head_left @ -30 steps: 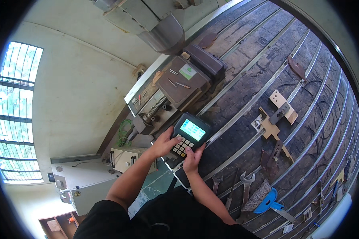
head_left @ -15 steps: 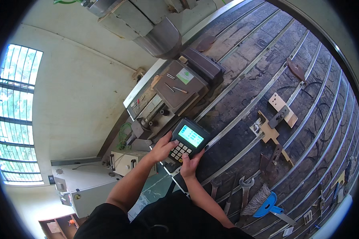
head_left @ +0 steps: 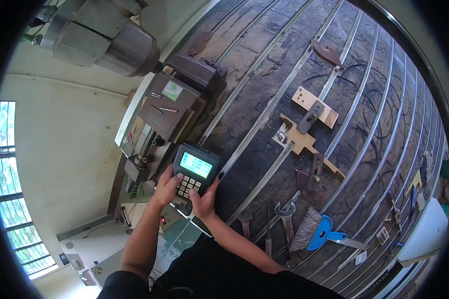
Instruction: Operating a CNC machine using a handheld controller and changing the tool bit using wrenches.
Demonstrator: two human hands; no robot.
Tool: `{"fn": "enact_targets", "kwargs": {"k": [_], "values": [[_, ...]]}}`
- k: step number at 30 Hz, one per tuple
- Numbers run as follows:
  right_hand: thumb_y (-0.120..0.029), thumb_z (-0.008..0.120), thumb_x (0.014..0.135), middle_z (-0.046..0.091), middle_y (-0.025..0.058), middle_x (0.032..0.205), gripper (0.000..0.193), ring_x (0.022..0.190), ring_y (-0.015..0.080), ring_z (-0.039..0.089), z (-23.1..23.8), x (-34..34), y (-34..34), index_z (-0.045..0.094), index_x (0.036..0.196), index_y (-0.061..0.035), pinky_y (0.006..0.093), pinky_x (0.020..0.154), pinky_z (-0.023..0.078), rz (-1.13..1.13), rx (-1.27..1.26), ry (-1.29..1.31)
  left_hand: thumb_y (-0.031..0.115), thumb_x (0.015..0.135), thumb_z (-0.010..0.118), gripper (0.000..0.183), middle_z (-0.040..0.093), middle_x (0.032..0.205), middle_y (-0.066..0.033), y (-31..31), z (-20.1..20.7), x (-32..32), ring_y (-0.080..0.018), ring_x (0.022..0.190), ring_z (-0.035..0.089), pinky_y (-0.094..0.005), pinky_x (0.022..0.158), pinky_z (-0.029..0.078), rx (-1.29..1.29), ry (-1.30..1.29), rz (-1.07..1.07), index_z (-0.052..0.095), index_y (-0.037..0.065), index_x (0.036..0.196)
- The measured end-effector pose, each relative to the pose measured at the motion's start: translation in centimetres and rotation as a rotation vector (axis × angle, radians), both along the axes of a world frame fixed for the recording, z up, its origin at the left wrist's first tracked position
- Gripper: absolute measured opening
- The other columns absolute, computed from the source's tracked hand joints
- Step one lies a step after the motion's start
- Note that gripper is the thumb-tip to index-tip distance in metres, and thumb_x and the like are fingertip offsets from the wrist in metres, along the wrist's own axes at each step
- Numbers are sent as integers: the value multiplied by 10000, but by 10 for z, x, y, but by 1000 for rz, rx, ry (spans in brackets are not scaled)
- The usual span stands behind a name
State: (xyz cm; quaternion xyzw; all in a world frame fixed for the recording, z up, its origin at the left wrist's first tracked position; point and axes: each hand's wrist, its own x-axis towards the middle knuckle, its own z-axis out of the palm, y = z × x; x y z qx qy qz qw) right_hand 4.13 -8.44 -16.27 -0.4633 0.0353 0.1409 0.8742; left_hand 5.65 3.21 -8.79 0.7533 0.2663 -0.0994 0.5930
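Observation:
A dark handheld controller with a lit screen and pale keys is held between both hands, above the near edge of the slotted machine bed. My left hand grips its left side, the thumb at the keys. My right hand grips the lower right side, its thumb at the bottom keys. The fingers behind the controller are hidden. Just beyond it stands a machine vise with a screw; several small cutting bits lie on its top.
A spindle head hangs at upper left. Clamps hold a tan plate on the bed. Two open-end wrenches and a blue-handled brush lie at the near right. A cabinet stands at lower left.
My view has turned to the right, so the controller, hands and machine appear farther left. Both hands keep hold of the controller.

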Motion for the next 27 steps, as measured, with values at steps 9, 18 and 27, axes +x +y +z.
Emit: {"fn": "enact_targets", "kwargs": {"k": [9,18,27], "values": [[-146,585,767,342,154,1205,785,1105,217,373,6,7,-8,44,1308,27,339,964,288,-38,129,10,160,820,468,368,542,998,-80,-13,4,11,-136,901,494,-265,802,397,-49,17,-8,434,-23,1139],[-220,603,781,319,169,1205,797,1104,230,367,10,8,-8,49,1295,34,350,948,304,-14,91,-12,188,807,489,405,541,1000,-77,-8,1,3,-132,898,487,-264,799,394,-41,20,-2,436,-25,1147],[-204,609,771,325,164,1195,794,1089,223,379,8,6,-9,54,1292,21,343,935,321,4,154,30,203,814,496,394,543,984,-67,-12,5,5,-121,891,479,-261,794,391,-19,29,7,443,-25,1131]]}}
